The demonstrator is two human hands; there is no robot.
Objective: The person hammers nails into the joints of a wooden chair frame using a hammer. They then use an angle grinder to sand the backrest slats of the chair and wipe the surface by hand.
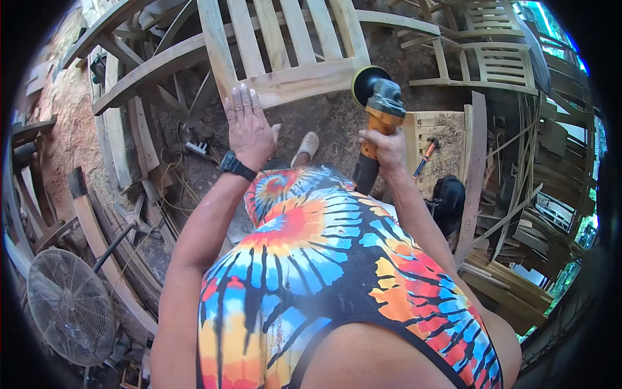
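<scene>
My left hand (249, 129), a black watch on its wrist, lies with fingers stretched out at the lower left corner of a pale wooden slatted chair piece (301, 78). My right hand (385, 149) grips an orange and black power sander (379, 107) by its body. The sander's round black pad (368, 83) is at the right end of the piece's bottom rail; whether it touches the wood I cannot tell.
Wooden frames (492, 65) fill the upper right and left. A hammer (426, 155) lies on a wooden board (421, 126) beside a black object (448, 201). A standing fan (68, 305) is at lower left, near planks (100, 240), cords and a white power strip (197, 148). Stacked timber (512, 285) lies right.
</scene>
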